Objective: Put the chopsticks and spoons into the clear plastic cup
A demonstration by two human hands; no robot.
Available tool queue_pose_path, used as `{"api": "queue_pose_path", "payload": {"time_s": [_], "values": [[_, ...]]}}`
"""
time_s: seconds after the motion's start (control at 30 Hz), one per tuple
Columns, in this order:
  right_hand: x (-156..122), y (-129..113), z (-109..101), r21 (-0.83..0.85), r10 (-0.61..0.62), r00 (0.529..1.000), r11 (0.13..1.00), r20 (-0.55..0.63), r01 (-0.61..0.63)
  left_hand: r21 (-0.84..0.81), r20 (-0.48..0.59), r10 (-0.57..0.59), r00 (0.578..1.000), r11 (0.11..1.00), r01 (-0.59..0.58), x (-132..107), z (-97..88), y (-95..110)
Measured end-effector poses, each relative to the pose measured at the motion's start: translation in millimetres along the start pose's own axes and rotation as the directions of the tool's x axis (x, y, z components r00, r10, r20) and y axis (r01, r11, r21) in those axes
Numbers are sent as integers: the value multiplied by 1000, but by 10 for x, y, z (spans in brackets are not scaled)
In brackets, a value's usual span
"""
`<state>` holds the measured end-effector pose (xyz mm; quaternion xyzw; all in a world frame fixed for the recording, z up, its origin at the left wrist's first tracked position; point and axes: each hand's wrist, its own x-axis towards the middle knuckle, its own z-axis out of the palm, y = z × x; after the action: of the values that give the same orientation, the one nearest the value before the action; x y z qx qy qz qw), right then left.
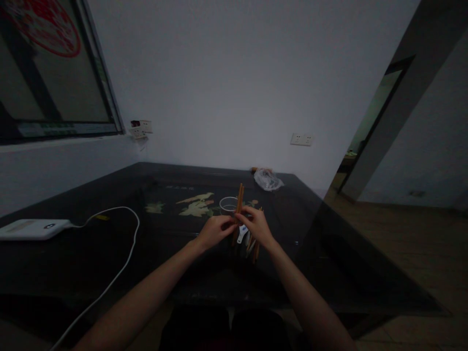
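Fingers: right hand (258, 223) has thumb and forefinger pinching upright chopsticks (240, 197); left hand (217, 226) has its fingertips drawn together against their lower part, though whether they grip I cannot tell in the dim light.
Chopsticks: between the two hands, over the table, slightly tilted, with their upper ends rising above the knuckles; the exact number is unclear.
Loose sticks (256, 252): beneath the right hand and wrist, lying as a loose bunch, partly hidden by that hand.
Spoon (241, 235): white with a blue mark, just below the hands, beside the loose sticks.
White device (36, 229): on the table at the far left, a white cable (137, 229) looping from it over the near edge.
Round rim (220, 204): pale and thin, just beyond the hands, partly behind the chopsticks.
Table (164, 273): dark, glossy, with a bird-and-leaf picture (197, 207) left of the rim.
Plastic bag (268, 180): clear, crumpled, near the table's far edge.
Wall (219, 97): pale, with sockets (302, 140) above the table.
Window (54, 87): upper left, bearing a red round decoration (51, 29).
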<state>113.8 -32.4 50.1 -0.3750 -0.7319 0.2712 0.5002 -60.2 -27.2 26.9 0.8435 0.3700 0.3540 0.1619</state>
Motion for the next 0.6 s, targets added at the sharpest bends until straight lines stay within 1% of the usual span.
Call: {"api": "queue_pose_path", "payload": {"time_s": [0.07,0.1,0.17,0.2,0.27,0.3,0.33,0.37,0.4,0.43,0.5,0.6], "values": [[0,-8,-14,-7,5,1000,1000,-4,-5,36,-13,-7,1000,999,8,-7,-37,13],[0,-15,-23,-9,10,1000,1000,-6,-10,51,-38,-15,999,999,17,-8,-62,16],[2,-34,-48,-2,27,999,1000,-30,-27,53,-150,-42,988,997,50,0,-120,4],[5,-46,-63,15,38,998,999,-49,-37,29,-232,-61,971,997,70,10,-146,-14],[13,-75,-104,78,61,994,995,-95,-54,-67,-392,-116,913,993,98,43,-178,-83],[19,-93,-131,116,70,990,992,-121,-56,-130,-449,-154,880,986,106,64,-180,-133],[28,-115,-161,151,75,986,987,-148,-52,-194,-482,-197,854,974,115,86,-171,-190],[41,-140,-197,178,74,981,983,-178,-42,-252,-493,-242,836,959,129,108,-149,-252],[59,-170,-237,195,69,975,980,-211,-27,-299,-486,-284,826,943,148,127,-116,-316],[82,-203,-280,205,58,967,979,-249,-6,-333,-463,-318,827,927,170,141,-72,-376],[150,-276,-374,218,28,944,975,-328,47,-358,-396,-343,852,912,200,152,37,-478],[308,-380,-499,221,-38,885,962,-465,158,-333,-320,-299,899,924,188,131,219,-577]]}}
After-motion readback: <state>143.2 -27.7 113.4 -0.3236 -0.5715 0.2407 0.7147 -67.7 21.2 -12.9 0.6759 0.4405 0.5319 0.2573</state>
